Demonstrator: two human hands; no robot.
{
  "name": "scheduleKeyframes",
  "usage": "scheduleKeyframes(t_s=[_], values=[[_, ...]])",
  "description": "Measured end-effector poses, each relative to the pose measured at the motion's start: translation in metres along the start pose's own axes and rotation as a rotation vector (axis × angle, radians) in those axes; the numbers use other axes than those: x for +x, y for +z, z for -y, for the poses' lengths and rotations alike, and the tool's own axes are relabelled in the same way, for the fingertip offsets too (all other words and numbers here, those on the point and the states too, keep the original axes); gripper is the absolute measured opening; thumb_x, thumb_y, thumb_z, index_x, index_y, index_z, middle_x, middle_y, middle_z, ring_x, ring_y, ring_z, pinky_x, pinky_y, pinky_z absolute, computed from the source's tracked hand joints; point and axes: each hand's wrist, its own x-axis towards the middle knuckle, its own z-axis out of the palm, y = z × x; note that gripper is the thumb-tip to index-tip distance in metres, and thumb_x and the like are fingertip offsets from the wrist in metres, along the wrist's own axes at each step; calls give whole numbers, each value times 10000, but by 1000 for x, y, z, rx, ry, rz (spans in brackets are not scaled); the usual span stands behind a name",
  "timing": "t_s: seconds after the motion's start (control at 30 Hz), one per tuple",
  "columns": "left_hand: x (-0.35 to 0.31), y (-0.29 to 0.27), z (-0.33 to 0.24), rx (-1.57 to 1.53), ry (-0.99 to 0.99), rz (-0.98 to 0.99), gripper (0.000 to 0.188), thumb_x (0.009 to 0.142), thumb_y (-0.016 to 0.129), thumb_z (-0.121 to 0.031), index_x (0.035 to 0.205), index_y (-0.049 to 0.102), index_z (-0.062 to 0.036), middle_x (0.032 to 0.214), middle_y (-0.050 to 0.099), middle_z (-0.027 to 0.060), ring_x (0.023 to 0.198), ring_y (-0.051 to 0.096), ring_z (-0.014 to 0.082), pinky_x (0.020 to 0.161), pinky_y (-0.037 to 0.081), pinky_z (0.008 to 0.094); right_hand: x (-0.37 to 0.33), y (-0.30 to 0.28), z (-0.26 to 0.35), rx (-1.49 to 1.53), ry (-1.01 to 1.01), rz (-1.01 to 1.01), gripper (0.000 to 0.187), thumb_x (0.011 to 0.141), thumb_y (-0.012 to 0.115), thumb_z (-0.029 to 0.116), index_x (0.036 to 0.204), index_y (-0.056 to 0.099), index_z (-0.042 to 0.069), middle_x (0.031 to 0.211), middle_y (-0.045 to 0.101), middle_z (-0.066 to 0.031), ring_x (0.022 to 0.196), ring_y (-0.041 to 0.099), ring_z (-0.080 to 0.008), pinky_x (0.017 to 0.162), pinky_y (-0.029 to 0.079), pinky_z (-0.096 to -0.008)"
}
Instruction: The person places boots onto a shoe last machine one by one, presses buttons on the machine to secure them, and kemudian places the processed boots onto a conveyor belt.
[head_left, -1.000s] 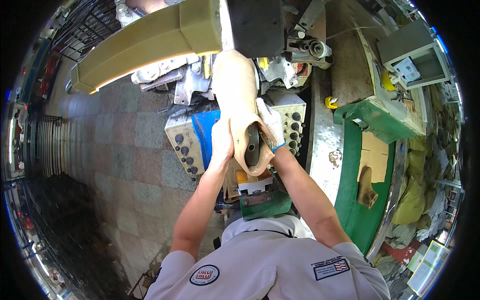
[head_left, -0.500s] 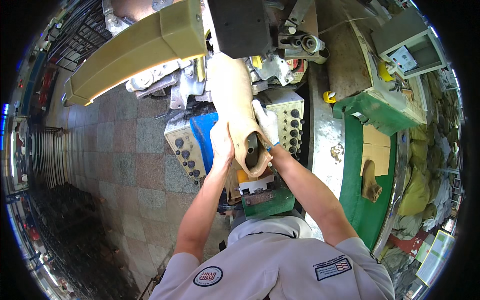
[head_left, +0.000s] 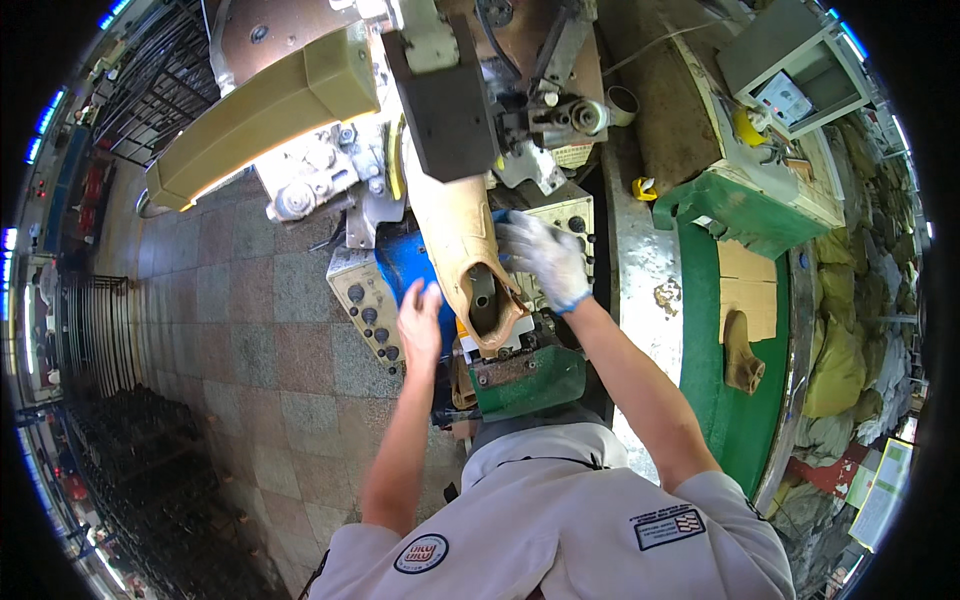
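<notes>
A tan boot upper (head_left: 452, 220) sits in the machine, its wide opening facing me and a dark form with a hole showing inside. My left hand (head_left: 418, 318), bare, is just left of the boot, off it, with fingers apart and nothing held. On the other side is my right hand (head_left: 548, 258) in a white glove, its fingers stretched toward the boot's right side. Whether its fingertips touch the boot is hard to tell. The boot's far end is hidden under the machine's dark block (head_left: 445, 115).
Control panels with black knobs (head_left: 368, 314) flank the boot, a blue cover (head_left: 405, 262) between. A green machine part (head_left: 530, 385) is close to my waist. On the right, another tan boot (head_left: 742, 352) lies on a green bench. A curved yellow-tan guard (head_left: 260, 115) juts out left.
Both hands have come off their grip along the boot's sides, the left moving left and down. The boot now tilts more, and my view has shifted slightly.
</notes>
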Motion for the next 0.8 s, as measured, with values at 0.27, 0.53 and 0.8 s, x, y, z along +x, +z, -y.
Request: scheduleKeyframes(t_s=[0.27,0.53,0.8], values=[[-41,35,261,552,17,-83,512,962,541,-126,1435,440,43,1211,578,230,1113,615,391,888,554,436,-79,-75,4,139,8,-235,496,991,650,297,1341,558,-42,1194,680,-202,992,713,-311,777,598,-400],[-37,35,211,1007,135,-49,492,861,676,-251,1206,564,81,978,690,252,820,710,418,680,593,509,-99,-76,1,49,80,-266,467,995,642,274,1340,573,-32,1190,690,-185,1003,714,-298,793,594,-413],[-72,-83,78,332,-196,241,381,720,743,-92,1073,727,51,981,756,196,826,732,336,760,571,432,-107,-93,21,131,49,-167,519,995,644,285,1367,535,-60,1228,674,-205,1043,704,-321,804,602,-420]])
